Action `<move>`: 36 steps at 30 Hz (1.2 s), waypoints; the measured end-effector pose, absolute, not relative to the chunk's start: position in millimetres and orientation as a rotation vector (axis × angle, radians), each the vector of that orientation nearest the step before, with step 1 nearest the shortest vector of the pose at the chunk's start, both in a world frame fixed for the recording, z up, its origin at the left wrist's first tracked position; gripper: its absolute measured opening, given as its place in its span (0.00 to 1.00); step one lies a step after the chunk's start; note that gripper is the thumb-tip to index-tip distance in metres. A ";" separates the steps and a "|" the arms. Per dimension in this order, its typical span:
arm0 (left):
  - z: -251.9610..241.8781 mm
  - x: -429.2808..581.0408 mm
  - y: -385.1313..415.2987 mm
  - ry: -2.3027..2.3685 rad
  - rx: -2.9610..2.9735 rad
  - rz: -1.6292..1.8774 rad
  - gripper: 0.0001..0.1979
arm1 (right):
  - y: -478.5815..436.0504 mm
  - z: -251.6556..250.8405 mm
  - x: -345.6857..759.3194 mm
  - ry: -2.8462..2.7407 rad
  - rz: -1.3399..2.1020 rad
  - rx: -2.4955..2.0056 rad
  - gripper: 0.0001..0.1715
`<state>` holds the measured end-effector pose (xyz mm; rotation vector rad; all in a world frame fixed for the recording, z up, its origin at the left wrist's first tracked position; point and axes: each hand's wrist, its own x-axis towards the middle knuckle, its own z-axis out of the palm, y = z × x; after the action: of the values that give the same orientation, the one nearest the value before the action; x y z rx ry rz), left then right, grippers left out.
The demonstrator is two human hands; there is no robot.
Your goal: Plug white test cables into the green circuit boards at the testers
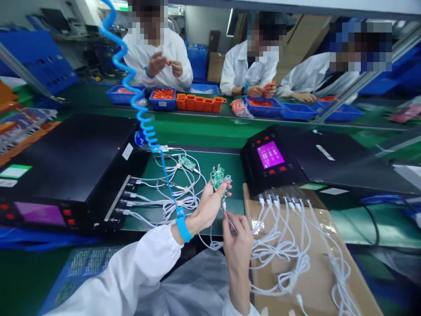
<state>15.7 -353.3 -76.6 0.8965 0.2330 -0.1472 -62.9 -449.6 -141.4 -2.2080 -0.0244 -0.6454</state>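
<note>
Several green circuit boards (218,176) are bunched in my left hand (212,202), fingers closed around their lower part. A blue wrist strap (183,228) with a coiled blue cord (144,118) is on that wrist. Just below the boards, my right hand (237,235) pinches the white plug (224,207) of a cable. The plug's tip is at the bottom edge of the boards; I cannot tell whether it is inserted. Left of my hands, another green board (188,163) lies among looped white cables (180,202).
Black testers with lit screens stand at left (66,158) and right (315,162). More white cables (279,250) lie over a cardboard sheet (269,303). Across the bench, co-workers in white coats handle orange parts beside blue bins (162,103) and an orange rack (200,103).
</note>
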 end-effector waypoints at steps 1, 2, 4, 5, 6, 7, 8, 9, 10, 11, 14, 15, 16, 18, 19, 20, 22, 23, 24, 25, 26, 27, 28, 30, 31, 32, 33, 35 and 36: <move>-76.7 15.7 -353.4 0.232 0.894 -0.145 0.07 | -449.3 -140.2 -63.1 -0.023 -0.661 -2.211 0.15; -76.7 15.8 -353.3 0.233 0.894 -0.144 0.08 | -449.2 -138.9 -63.0 -0.022 -0.677 -2.217 0.15; -76.5 16.2 -352.8 0.237 0.906 -0.142 0.10 | -449.2 -135.9 -62.5 -0.021 -0.720 -2.218 0.14; -76.4 16.5 -352.6 0.238 0.915 -0.138 0.10 | -449.0 -134.4 -62.3 -0.020 -0.742 -2.212 0.13; -76.3 16.8 -352.4 0.240 0.924 -0.137 0.11 | -448.7 -133.0 -62.2 -0.021 -0.760 -2.202 0.13; -76.3 17.0 -352.3 0.242 0.930 -0.138 0.11 | -448.2 -131.9 -62.3 -0.023 -0.773 -2.191 0.12; -76.2 17.2 -352.5 0.246 0.930 -0.140 0.11 | -447.4 -131.0 -62.5 -0.025 -0.784 -2.179 0.12; -76.3 17.4 -352.7 0.249 0.926 -0.139 0.11 | -446.5 -130.5 -62.9 -0.026 -0.793 -2.167 0.11; -76.3 17.5 -353.1 0.252 0.921 -0.139 0.11 | -445.4 -130.4 -63.5 -0.022 -0.798 -2.157 0.11; -76.5 17.5 -353.5 0.255 0.922 -0.137 0.10 | -444.2 -130.6 -64.0 -0.014 -0.802 -2.147 0.11; -77.4 17.5 -354.5 0.260 0.950 -0.139 0.10 | -440.9 -132.1 -65.8 0.033 -0.807 -2.119 0.11; -77.9 17.6 -354.7 0.263 0.959 -0.146 0.11 | -440.0 -132.6 -66.3 0.047 -0.807 -2.111 0.11; -78.5 17.8 -354.8 0.268 0.964 -0.153 0.11 | -439.2 -132.7 -66.7 0.056 -0.812 -2.101 0.11; -80.0 18.3 -354.9 0.284 0.966 -0.168 0.12 | -437.8 -132.4 -67.3 0.064 -0.817 -2.092 0.11; -80.7 18.7 -355.0 0.294 0.963 -0.173 0.11 | -437.1 -132.0 -67.4 0.064 -0.819 -2.090 0.11; -81.4 19.1 -355.0 0.303 0.958 -0.176 0.10 | -436.4 -131.5 -67.4 0.064 -0.821 -2.090 0.11; -82.5 19.9 -355.2 0.314 0.947 -0.173 0.07 | -434.9 -130.5 -67.0 0.070 -0.822 -2.084 0.12; -82.7 20.2 -355.3 0.316 0.947 -0.170 0.05 | -434.1 -130.2 -66.6 0.072 -0.821 -2.077 0.12; -82.4 20.6 -355.3 0.316 0.953 -0.170 0.05 | -433.5 -130.1 -66.0 0.073 -0.818 -2.068 0.12; -81.6 20.9 -355.3 0.315 0.962 -0.174 0.05 | -433.0 -130.0 -65.4 0.072 -0.806 -2.059 0.11; -80.2 21.2 -355.1 0.313 0.969 -0.180 0.05 | -432.8 -130.1 -64.7 0.070 -0.792 -2.049 0.11; -78.1 21.5 -354.9 0.308 0.966 -0.183 0.06 | -433.0 -130.1 -64.0 0.065 -0.774 -2.039 0.11; -75.4 21.9 -354.5 0.294 0.953 -0.181 0.08 | -433.6 -130.0 -63.4 0.057 -0.757 -2.031 0.11; -68.6 22.9 -353.3 0.253 0.917 -0.163 0.12 | -436.0 -129.4 -62.8 0.042 -0.732 -2.022 0.10; -65.0 23.7 -352.6 0.232 0.902 -0.151 0.14 | -437.4 -128.9 -62.8 0.039 -0.729 -2.023 0.10; -61.6 24.6 -351.9 0.214 0.889 -0.139 0.15 | -438.9 -128.4 -63.0 0.038 -0.728 -2.027 0.09; -58.7 25.8 -351.3 0.202 0.877 -0.128 0.16 | -440.1 -127.9 -63.4 0.040 -0.729 -2.031 0.09; -55.2 28.2 -351.0 0.210 0.854 -0.096 0.17 | -441.5 -127.2 -64.1 0.045 -0.736 -2.032 0.09; -54.8 29.3 -351.5 0.227 0.848 -0.075 0.17 | -441.6 -127.1 -64.5 0.046 -0.733 -2.028 0.09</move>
<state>29.3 -351.5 -54.8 0.8478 0.2273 -0.0751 -64.5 -441.6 -127.1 -2.0282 0.0460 -0.7331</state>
